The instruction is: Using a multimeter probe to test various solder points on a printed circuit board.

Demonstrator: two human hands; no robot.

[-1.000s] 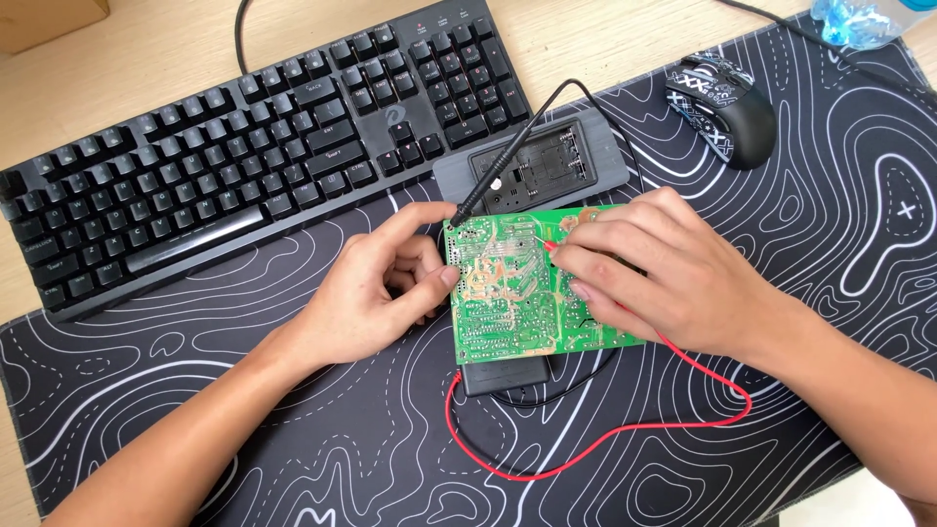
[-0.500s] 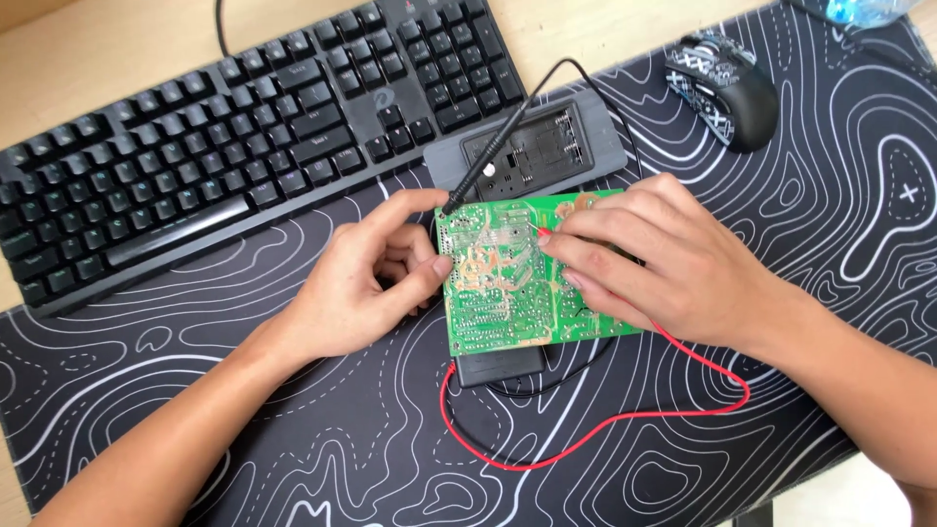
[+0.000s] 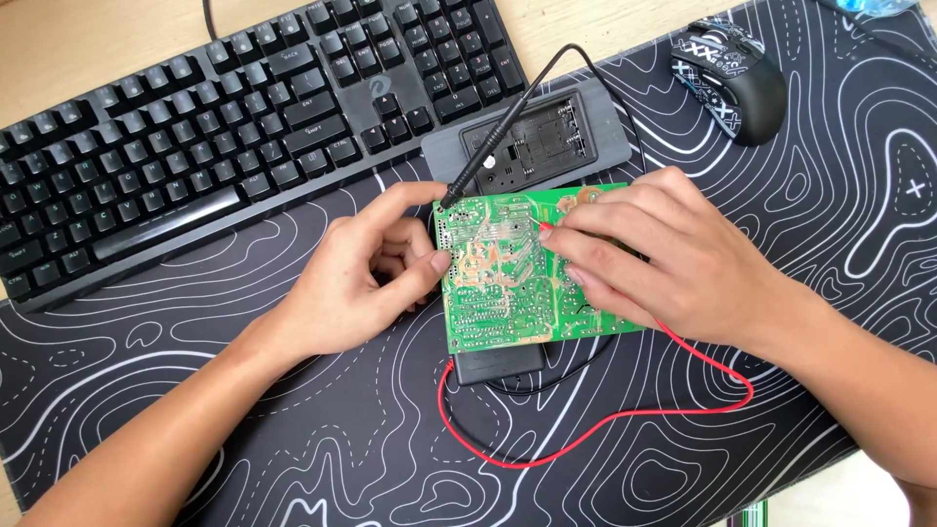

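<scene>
— Where does the board sit, and what has hold of it?

— The green circuit board (image 3: 512, 278) lies solder side up at the middle of the black desk mat (image 3: 244, 429) with white contour lines, over a dark flat box (image 3: 500, 363) whose lower edge shows beneath it. My left hand (image 3: 361, 278) steadies the board's left edge, the thumb pressed to it and the forefinger curled to its top corner; that grip is narrow, closed against the board. The black probe (image 3: 488, 156) slants down to that same corner, its tip right by my forefinger; whether the finger actually pinches it I cannot tell.

— And the right?

— My right hand (image 3: 673, 268) lies across the board's right half. Its fingertips close on the red probe (image 3: 545, 227), whose red tip shows at the board's upper middle. The red lead (image 3: 605, 420) runs out from under the hand, loops across the mat and returns under the box.

— What else is on the bench?

— A grey rectangular device (image 3: 532, 137) with a dark recessed panel lies just above the board, the black lead (image 3: 595, 68) arching over it. A black keyboard (image 3: 224, 127) lies slanted at upper left, partly on the mat. A black mouse with a white pattern (image 3: 732, 78) sits at upper right, well apart from the board. Any labels are too small to make out.
</scene>
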